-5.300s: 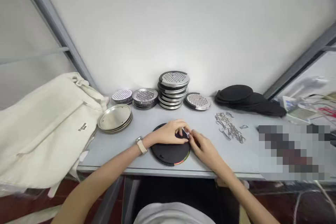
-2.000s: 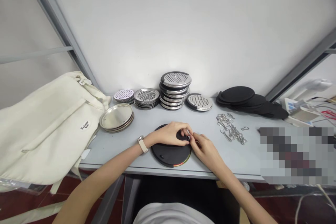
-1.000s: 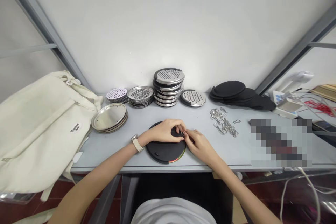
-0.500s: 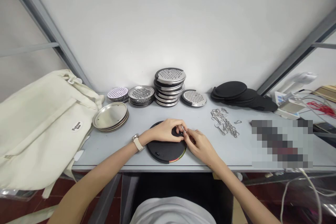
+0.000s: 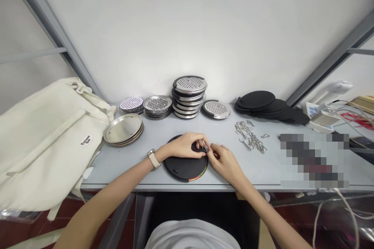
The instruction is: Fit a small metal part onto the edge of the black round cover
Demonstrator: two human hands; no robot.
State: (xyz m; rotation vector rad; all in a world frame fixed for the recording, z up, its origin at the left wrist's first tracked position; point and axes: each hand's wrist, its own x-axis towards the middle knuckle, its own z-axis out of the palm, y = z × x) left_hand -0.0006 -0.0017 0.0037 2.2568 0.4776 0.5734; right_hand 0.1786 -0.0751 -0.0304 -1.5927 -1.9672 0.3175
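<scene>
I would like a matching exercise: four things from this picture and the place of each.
1. cream bag
2. small metal clasps
3. tallest disc stack
4. black disc with coloured edge

A. right of the right hand
B. under the left hand
C. left side of the picture
D. at the back, near the wall

Pairs: 1-C, 2-A, 3-D, 4-B

A round black disc [image 5: 187,168] lies flat just below the frame's centre, red-to-green along its lower-right edge; a small silvery metal piece [image 5: 205,149], mostly hidden, sits at its upper-right rim.
</scene>
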